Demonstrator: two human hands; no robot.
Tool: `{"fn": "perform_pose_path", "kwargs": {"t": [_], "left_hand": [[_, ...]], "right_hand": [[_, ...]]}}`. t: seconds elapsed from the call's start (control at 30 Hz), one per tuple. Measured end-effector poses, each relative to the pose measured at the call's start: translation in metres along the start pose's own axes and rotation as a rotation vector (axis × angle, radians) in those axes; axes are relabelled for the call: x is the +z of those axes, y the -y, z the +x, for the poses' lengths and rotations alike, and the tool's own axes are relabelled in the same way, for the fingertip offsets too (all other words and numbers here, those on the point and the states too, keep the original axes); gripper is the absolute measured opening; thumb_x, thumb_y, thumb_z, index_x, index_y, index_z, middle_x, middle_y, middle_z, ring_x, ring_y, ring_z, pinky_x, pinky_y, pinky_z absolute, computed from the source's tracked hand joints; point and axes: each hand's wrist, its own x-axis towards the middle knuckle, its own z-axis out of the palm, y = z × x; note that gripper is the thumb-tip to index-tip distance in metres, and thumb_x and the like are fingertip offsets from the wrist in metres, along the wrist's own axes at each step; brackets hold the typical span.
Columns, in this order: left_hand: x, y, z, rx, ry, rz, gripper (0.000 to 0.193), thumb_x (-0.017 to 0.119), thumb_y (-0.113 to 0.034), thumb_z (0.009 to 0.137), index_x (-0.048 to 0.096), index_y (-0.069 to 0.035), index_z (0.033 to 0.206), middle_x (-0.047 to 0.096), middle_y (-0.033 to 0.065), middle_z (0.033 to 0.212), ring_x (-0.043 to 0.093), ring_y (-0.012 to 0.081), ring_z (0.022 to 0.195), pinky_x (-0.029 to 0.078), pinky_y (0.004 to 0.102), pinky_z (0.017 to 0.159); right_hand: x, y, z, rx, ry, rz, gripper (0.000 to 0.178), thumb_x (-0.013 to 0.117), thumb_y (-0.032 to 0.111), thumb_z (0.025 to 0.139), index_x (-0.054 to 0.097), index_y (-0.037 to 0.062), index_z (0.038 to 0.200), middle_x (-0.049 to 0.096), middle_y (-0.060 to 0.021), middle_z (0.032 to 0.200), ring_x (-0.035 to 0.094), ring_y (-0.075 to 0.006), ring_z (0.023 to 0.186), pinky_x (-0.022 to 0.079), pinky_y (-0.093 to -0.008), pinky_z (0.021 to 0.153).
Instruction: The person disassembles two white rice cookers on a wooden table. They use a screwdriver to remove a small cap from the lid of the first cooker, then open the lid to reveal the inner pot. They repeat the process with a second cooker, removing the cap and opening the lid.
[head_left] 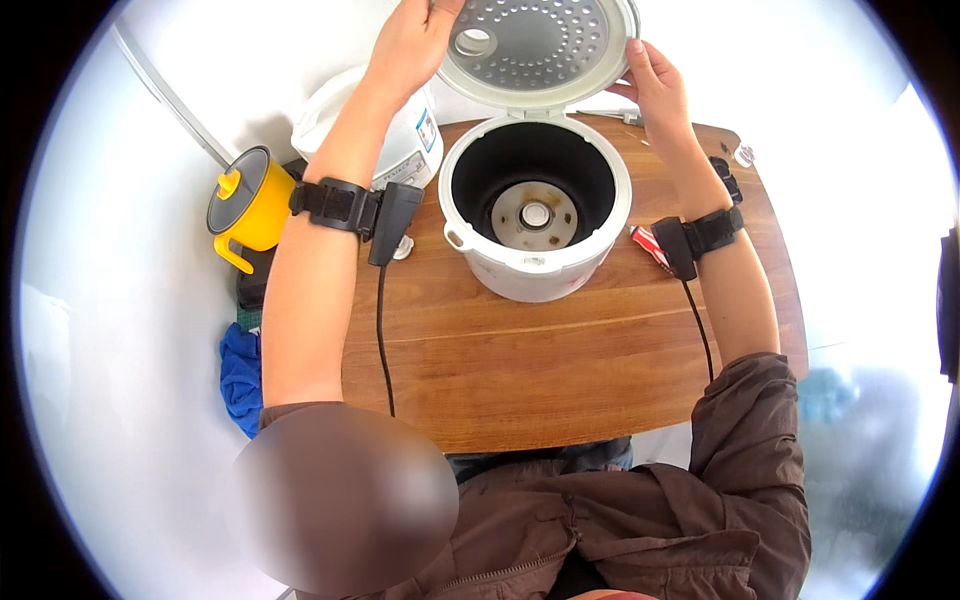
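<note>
A white rice cooker (535, 275) stands on the table with its lid (545, 50) raised. No inner pot sits in its dark cavity, and a stained round heating plate (510, 215) shows at the bottom. My left hand (422, 35) is closed at the lid's left edge, its fingertips partly cut off by the top of the picture. At the right edge my right hand (658, 88) pinches the rim, thumb in front and other fingers behind. The underside of the lid carries a dimpled metal plate with one round hole. Both wrists wear black straps with cabled devices.
Behind my left forearm is a white rounded container (415, 140). A yellow jug (255, 205) with a grey lid and a blue cloth (240, 375) lie further left. A red-and-white handled tool (648, 245) rests right of the cooker on the wooden table (480, 370).
</note>
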Motion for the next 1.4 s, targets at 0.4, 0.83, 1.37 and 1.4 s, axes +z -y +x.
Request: {"fn": "perform_pose_path", "kwargs": {"t": [0.4,0.83,1.37,1.4], "left_hand": [[0.022,0.024,-0.027,-0.05,-0.04,-0.11,0.06,0.05,-0.049,0.108,0.055,0.001,0.141,0.071,0.0153,0.122,0.065,0.0258,0.115,0.047,0.0364,0.101],[0.015,0.0,-0.074,-0.349,-0.27,-0.702,0.042,0.056,-0.03,0.109,0.058,0.002,0.135,0.066,0.0105,0.126,0.063,0.0171,0.111,0.05,0.0335,0.1],[-0.019,-0.046,-0.132,-0.582,-0.521,-0.937,0.038,0.056,-0.02,0.108,0.05,0.006,0.136,0.056,0.0116,0.127,0.067,0.033,0.109,0.057,0.0475,0.1],[-0.021,-0.048,-0.136,-0.589,-0.525,-0.936,0.039,0.056,-0.021,0.108,0.05,0.006,0.136,0.056,0.0115,0.126,0.066,0.0329,0.109,0.056,0.0471,0.1]], "right_hand": [[0.008,0.004,0.0,0.083,-0.099,-0.042,0.048,0.057,0.04,0.107,0.063,-0.001,0.131,0.073,-0.009,0.107,0.072,-0.0183,0.102,0.063,-0.0347,0.086],[0.008,0.008,-0.013,0.243,-0.057,-0.032,0.064,0.058,0.048,0.105,0.05,-0.0008,0.146,0.067,-0.0166,0.127,0.071,-0.0252,0.108,0.062,-0.0355,0.086],[0.012,0.023,-0.033,0.272,-0.095,-0.172,0.074,0.066,0.04,0.101,0.036,-0.005,0.152,0.065,-0.0262,0.132,0.069,-0.0289,0.117,0.06,-0.0373,0.091],[0.012,0.024,-0.035,0.266,-0.108,-0.179,0.075,0.066,0.039,0.101,0.035,-0.005,0.153,0.065,-0.0265,0.132,0.068,-0.0288,0.118,0.06,-0.0372,0.091]]}}
